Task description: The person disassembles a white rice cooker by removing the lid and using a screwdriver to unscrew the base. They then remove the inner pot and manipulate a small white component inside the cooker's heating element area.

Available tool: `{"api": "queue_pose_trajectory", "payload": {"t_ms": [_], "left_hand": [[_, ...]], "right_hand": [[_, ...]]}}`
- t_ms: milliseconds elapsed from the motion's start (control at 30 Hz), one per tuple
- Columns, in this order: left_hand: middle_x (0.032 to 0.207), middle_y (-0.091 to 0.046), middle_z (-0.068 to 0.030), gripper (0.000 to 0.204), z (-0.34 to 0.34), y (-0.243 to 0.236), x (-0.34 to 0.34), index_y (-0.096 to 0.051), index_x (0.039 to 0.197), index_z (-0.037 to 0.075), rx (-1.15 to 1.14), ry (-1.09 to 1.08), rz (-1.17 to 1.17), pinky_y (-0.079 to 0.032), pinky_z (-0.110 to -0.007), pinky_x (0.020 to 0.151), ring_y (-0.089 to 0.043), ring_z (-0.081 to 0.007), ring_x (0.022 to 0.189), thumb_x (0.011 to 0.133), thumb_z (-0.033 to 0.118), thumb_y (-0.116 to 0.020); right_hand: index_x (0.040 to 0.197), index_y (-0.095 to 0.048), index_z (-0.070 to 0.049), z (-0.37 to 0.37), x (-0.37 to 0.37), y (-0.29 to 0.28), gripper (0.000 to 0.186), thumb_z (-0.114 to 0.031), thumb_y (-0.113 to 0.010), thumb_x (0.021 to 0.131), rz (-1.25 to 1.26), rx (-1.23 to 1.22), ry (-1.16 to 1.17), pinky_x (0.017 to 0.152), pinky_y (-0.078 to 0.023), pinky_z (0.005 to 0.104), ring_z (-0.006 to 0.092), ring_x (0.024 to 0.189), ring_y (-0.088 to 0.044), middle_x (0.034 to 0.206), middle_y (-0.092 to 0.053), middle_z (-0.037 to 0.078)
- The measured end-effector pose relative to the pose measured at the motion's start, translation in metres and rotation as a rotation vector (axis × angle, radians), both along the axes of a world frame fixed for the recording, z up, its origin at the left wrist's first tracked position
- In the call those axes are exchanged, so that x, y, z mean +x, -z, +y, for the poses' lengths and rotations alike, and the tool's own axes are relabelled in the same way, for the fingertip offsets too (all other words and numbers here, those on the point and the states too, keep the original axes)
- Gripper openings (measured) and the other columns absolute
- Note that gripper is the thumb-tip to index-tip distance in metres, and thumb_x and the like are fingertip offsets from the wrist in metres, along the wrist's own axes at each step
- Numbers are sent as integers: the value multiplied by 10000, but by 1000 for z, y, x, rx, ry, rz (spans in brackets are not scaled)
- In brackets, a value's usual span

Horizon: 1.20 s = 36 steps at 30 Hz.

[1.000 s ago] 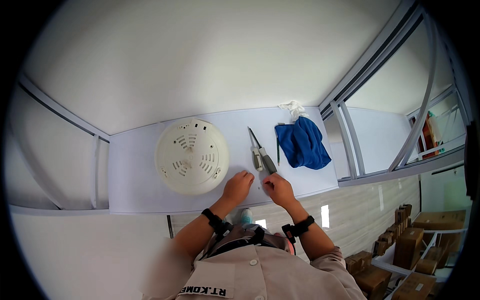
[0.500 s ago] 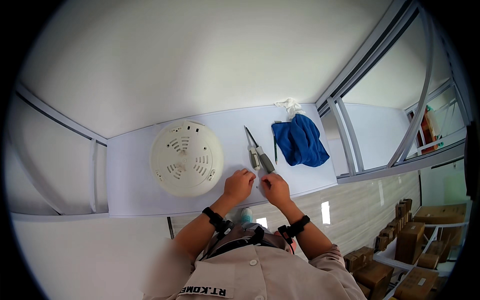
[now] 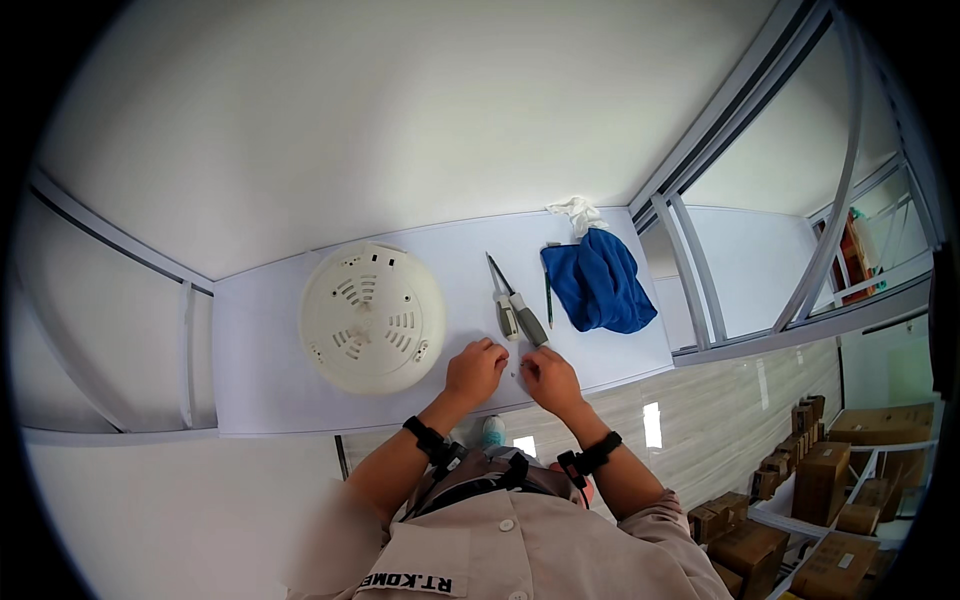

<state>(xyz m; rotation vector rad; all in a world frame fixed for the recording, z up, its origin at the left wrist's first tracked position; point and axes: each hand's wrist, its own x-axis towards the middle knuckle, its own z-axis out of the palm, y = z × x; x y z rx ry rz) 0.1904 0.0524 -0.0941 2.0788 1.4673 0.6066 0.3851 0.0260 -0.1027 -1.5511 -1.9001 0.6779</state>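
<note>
Right of the round white cover [image 3: 385,345], left hand [image 3: 476,370] and right hand [image 3: 551,380] curl; cannot tell what either grip holds.

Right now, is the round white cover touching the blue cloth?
Apart: the head view shows tabletop and a screwdriver between the white cover and blue cloth.

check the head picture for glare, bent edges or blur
Head view: bright glare patches on the floor; head view: the rail at right looks bowed near the rim; head view: the left forearm fades into blur toward the elbow.
</note>
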Motion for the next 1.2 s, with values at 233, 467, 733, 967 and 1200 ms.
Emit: {"api": "queue_pose_trajectory", "payload": {"t_ms": [233, 467, 733, 967, 1200], "left_hand": [[891, -668, -49, 65, 1, -32, 9, -729, 925, 129, 63, 67, -183, -551, -423, 704, -677, -299, 864, 907, 191, -723], [902, -688, -70, 124, 9, -46, 17, -783, 1002, 56, -211, -27, -407, -483, -318, 647, -615, -172, 726, 920, 147, -760], [915, -672, -81, 196, 12, -29, 18, -775, 1133, 65, -283, 116, -504, -491, -309, 685, -611, -178, 745, 964, 143, -711], [1034, -697, -58, 300, -10, -39, 9, -717, 1243, 123, -185, 196, -181, -549, -386, 755, -685, -270, 870, 968, 235, -675], [1047, -710, -31, 210, -20, -47, -18, -738, 1116, 150, -178, 165, -48, -565, -401, 791, -703, -276, 933, 974, 270, -639]], "right_hand": [[1110, -694, -47, 0, 3, -41, 289, 17, -723, 830, 233, -89, -12, 640, -537, 352, 242, 699, -668, 889, -687, 105], [1108, -720, -20, 9, 2, -52, 248, 11, -761, 866, 343, 38, -36, 645, -547, 294, 188, 712, -688, 946, -740, 111], [1015, -776, -2, 11, 11, -38, 151, 15, -747, 867, 294, 163, 87, 685, -591, 324, 261, 787, -759, 910, -770, 160], [903, -693, -24, 19, 28, -5, 140, -81, -787, 815, 175, 60, 316, 637, -534, 325, 198, 662, -667, 775, -689, 92], [934, -737, -115, 16, 47, 20, 125, -155, -780, 823, -78, 43, 509, 757, -512, 414, 277, 832, -631, 846, -654, 57]]}}
